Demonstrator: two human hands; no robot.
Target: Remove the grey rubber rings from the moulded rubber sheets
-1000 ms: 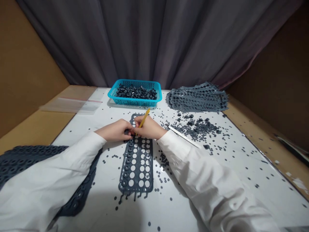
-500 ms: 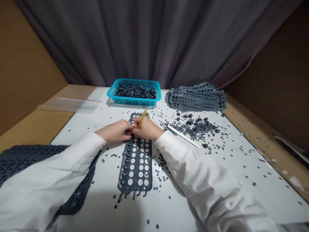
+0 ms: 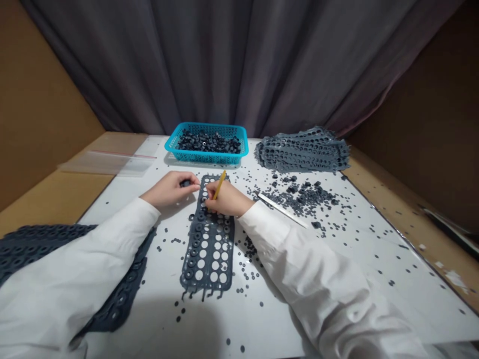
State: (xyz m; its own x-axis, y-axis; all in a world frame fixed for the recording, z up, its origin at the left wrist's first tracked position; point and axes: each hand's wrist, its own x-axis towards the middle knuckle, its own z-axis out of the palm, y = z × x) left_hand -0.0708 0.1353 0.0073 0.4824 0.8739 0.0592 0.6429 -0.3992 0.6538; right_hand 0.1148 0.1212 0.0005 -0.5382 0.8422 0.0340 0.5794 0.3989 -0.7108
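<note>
My right hand (image 3: 226,198) grips a thin yellow stick (image 3: 220,183), its tip hidden down by the sheet. Under that hand lies a long dark grey rubber sheet (image 3: 209,244) with rows of round holes; ring-shaped pieces remain in the left row and a few other spots. My left hand (image 3: 172,188) is apart from the sheet, just beyond its left edge, fingers curled and thumb pressed to the fingertips. A small dark piece (image 3: 185,183) shows inside its curl. One loose dark ring (image 3: 191,217) lies against the sheet's left edge.
A blue basket (image 3: 206,158) of small dark pieces stands at the back. Punched sheets (image 3: 303,149) are stacked back right, with scattered bits (image 3: 307,197) and a white strip (image 3: 283,211) before them. More ringed sheets (image 3: 48,237) lie left; clear plastic bags (image 3: 108,162) lie back left.
My left hand has moved off the sheet, up and to the left. The sheet has shifted slightly and bends near the right hand. The right hand stays nearly in place with the stick.
</note>
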